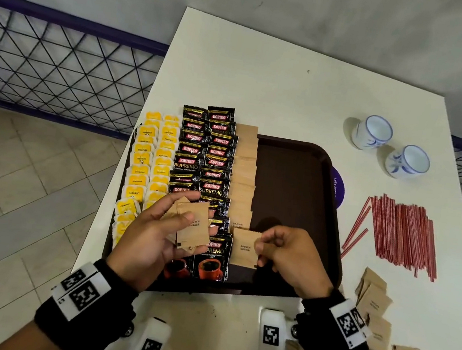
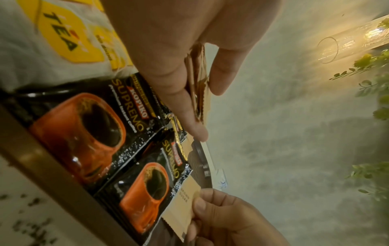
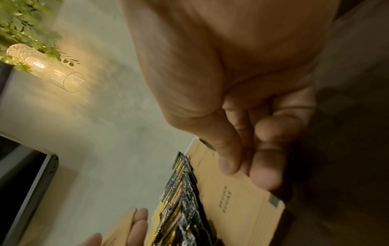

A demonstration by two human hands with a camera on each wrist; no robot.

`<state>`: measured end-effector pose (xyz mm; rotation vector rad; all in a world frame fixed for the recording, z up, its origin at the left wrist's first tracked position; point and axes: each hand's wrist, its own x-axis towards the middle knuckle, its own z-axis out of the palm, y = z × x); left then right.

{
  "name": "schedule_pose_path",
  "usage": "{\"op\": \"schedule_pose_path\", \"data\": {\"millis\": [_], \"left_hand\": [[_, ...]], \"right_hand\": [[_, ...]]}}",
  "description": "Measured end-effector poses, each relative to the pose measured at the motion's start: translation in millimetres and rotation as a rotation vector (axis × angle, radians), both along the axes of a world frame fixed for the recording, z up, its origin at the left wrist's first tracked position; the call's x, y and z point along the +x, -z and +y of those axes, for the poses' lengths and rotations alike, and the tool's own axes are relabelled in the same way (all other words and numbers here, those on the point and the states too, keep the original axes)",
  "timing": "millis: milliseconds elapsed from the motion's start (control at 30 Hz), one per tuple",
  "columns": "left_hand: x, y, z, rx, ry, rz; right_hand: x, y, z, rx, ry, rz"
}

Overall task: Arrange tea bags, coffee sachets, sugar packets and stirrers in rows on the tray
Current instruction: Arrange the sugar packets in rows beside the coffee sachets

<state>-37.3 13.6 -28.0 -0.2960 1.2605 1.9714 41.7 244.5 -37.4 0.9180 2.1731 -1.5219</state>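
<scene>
Our right grip [image 1: 284, 255] pinches one brown paper sugar packet [image 1: 244, 247] to end its row; our left grip [image 1: 157, 232] pinches spares.

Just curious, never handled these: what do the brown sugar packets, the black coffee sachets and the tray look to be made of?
Sugar packets: matte brown paper, apparently, with crimped edges. Coffee sachets: glossy foil or plastic film; they glint. Tray: dark brown, likely moulded plastic, with a rounded raised rim.
</scene>
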Motion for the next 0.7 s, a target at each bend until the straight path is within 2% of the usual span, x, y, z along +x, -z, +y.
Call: {"op": "schedule_pose_path", "data": {"millis": [200,533,600,700], "left_hand": [[1.8,2.3,-1.9,0.006,-0.004,-0.032],[0.9,2.8,-3.2,-0.001,-0.007,-0.052],[0.5,3.0,-3.6,-0.002,-0.008,-0.056],[-0.1,3.4,-4.2,-0.007,-0.007,-0.055]], "right_hand": [[-9.3,0.1,-6.7,-0.001,0.013,-0.046],[-11.3,13.0,-12.9,0.172,0.008,-0.025],[-9.1,13.4,-13.7,0.257,-0.005,0.019],[-4.7,7.8,-17.5,0.45,-0.175,0.151]]}}
